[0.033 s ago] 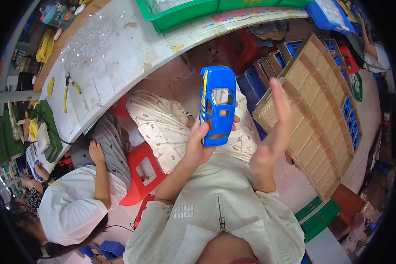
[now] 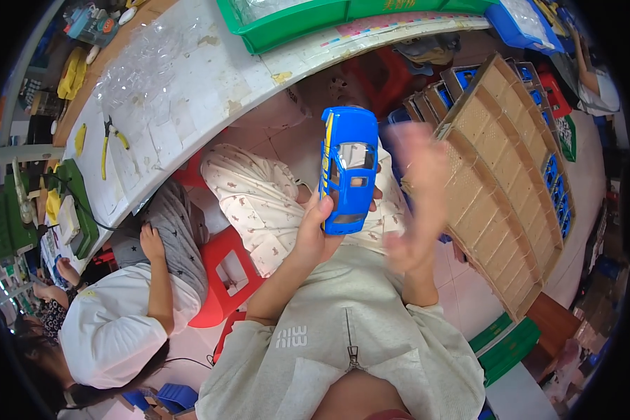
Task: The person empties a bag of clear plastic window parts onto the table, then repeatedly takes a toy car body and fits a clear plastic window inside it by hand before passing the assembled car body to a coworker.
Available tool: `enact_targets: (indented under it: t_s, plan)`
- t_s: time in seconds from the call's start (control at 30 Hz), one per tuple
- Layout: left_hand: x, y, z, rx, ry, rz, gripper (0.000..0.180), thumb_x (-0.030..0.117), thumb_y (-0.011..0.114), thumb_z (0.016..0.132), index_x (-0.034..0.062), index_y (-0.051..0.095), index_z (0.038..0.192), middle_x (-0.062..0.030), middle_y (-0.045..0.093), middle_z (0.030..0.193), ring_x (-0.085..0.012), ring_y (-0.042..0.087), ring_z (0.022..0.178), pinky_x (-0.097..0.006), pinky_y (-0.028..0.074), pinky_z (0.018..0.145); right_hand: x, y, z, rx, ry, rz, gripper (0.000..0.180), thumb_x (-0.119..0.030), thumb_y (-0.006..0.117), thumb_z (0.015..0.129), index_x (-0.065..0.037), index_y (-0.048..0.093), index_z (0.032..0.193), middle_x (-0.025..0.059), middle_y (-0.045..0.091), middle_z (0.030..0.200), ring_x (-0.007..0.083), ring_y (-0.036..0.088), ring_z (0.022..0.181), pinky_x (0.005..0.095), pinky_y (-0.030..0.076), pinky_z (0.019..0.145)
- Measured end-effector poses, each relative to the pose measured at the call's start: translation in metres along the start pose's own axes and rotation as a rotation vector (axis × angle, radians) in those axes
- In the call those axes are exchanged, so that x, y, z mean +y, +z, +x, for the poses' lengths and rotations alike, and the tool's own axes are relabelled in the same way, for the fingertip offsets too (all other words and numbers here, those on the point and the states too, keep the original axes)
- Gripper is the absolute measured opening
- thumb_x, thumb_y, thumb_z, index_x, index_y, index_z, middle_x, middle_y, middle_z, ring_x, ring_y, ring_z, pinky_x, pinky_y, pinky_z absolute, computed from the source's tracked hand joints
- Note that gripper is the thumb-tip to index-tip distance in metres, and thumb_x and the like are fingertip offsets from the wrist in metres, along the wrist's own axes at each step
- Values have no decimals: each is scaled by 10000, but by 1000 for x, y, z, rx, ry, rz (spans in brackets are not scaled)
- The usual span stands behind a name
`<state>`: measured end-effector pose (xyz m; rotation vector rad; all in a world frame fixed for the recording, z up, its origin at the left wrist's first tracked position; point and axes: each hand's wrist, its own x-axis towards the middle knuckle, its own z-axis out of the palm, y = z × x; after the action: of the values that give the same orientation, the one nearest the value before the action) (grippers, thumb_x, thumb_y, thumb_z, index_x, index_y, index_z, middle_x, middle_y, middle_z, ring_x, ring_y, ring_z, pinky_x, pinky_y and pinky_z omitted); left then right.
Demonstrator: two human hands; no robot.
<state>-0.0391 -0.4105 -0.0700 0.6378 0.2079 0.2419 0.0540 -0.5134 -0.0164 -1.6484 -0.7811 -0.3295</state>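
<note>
My left hand (image 2: 317,227) is closed round the lower end of a blue toy car body (image 2: 352,171) with yellow marks along its left side. Its roof is turned up toward me, and the window openings show. Fingertips come out at the car body's right edge. Just right of it, my right hand (image 2: 421,196) is raised, smeared by motion, its thumb apart from the stretched fingers. Nothing shows in that hand, and a narrow gap parts it from the car body.
A cardboard divider tray (image 2: 500,189) leans at the right, with blue parts beside it. The white worktable (image 2: 210,77) carries clear plastic pieces, yellow-handled pliers (image 2: 106,143) and a green bin (image 2: 294,31). Left of me, a person (image 2: 115,325) sits near a red stool (image 2: 224,280).
My right hand has swung left, closer to the car body, and its fingers have blurred. The car body has shifted very slightly right in my left hand.
</note>
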Motion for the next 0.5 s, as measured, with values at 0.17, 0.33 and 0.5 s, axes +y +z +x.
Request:
enact_targets:
  t_s: [0.17,0.33,0.5]
  plan:
    - [-2,-15,10,-128,-71,-181,701,443,498,857,21,237,1352,-165,416,1292,-222,546,986,-340,459,831,13,-30,15,-610,-318,366,602,-498,505,769,37,607,1025,199,579,1091,303,517,1125,462,363,955]
    - [-4,-12,11,-162,-80,-162,672,462,470,873,24,260,1337,-162,426,1284,-221,549,967,-329,463,812,8,-6,18,-451,-47,164,500,-425,487,790,13,626,986,200,549,1160,316,465,1180,484,263,1022]
    - [11,-41,3,-91,-120,-197,652,484,447,873,26,307,1315,-146,467,1253,-197,561,951,-304,466,805,-18,3,-5,-837,-175,617,347,-309,514,781,-44,641,965,120,638,968,337,554,1002,497,364,934]
